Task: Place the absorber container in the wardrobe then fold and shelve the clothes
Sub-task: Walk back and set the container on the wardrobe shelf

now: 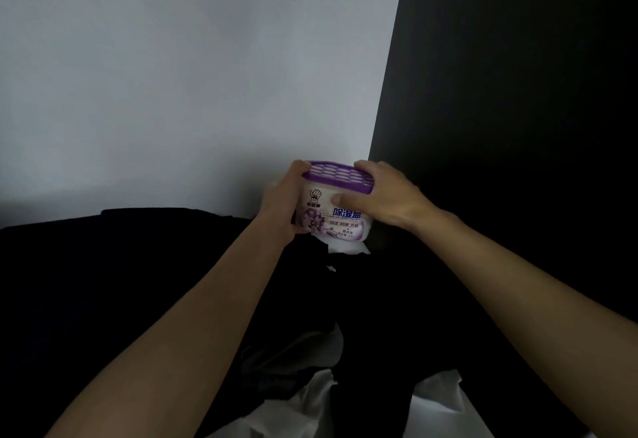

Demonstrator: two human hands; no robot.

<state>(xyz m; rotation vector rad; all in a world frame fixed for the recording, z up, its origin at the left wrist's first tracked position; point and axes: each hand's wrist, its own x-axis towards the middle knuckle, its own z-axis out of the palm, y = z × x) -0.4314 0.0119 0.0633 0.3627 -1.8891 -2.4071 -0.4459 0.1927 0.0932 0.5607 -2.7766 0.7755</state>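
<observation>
The absorber container [331, 211] is a white tub with a purple perforated lid and purple printing. I hold it upright in the middle of the view, in front of a pale wall. My left hand [281, 206] wraps its left side. My right hand [386, 196] grips its right side, fingers over the lid edge and thumb across the label. Below the tub lies a heap of dark clothes [310, 299], hard to make out in the dim light.
A tall dark panel [518, 92], possibly the wardrobe side, fills the right. A pale wall [172, 75] stands behind. White fabric or paper [314, 399] shows at the bottom under the dark clothes.
</observation>
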